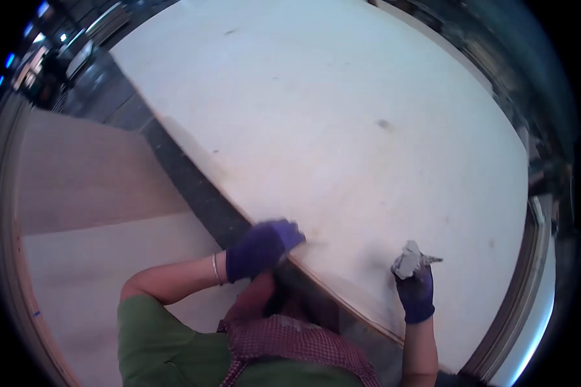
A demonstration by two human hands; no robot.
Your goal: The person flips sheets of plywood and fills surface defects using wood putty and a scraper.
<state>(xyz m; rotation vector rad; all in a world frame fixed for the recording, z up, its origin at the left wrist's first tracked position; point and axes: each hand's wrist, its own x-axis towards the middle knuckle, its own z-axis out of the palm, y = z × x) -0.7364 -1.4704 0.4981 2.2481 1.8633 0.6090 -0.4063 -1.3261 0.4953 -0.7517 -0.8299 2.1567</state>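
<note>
A large pale wooden panel (342, 148) stretches out before me, marked with a few dark spots. At its near edge is my left hand (261, 248) in a purple glove, fingers curled and slightly blurred. A faint thin shape shows past those fingertips over the wood; I cannot tell what the hand grips. My right hand (416, 293), also gloved in purple, is closed around a lump of grey putty-like material (408, 260) over the panel's near right part. A thin pointed bit sticks out of the lump toward the right.
Lower left lies another panel (103, 174), part brownish and part pale, with a dark gap (200, 187) between it and the large one. Stacked board edges (519, 303) run along the right. Blurred workshop equipment (45, 77) stands at the far left.
</note>
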